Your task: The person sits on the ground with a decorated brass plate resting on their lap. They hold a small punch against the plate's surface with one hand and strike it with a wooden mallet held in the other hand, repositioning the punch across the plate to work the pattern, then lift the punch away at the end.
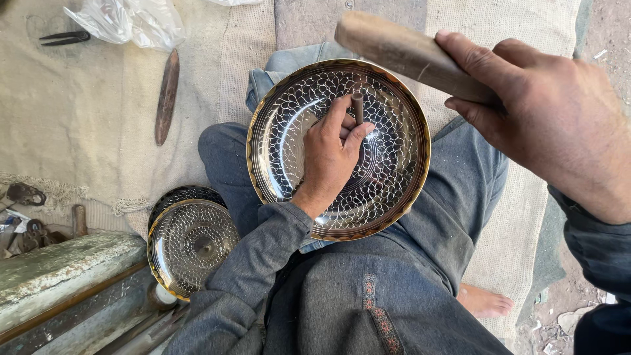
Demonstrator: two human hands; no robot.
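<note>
Now the left hand (328, 158) pinches a short dark metal punch (357, 106) upright on the round engraved brass plate (282, 131); upper right, the right hand (545, 112) grips a wooden mallet (401, 49).

A floor-level metal craft workshop
Engraved metal plates (192, 242), scissors (64, 37) and worn hand tools (26, 227) lie on burlap matting (85, 112)

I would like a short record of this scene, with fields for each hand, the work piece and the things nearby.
left hand: holds a short metal punch upright on the plate
right hand: grips a wooden mallet, raised above the plate
work piece: round engraved metal plate, resting on the lap
nearby: stacked smaller plates; wooden tool; scissors; plastic bag
</note>
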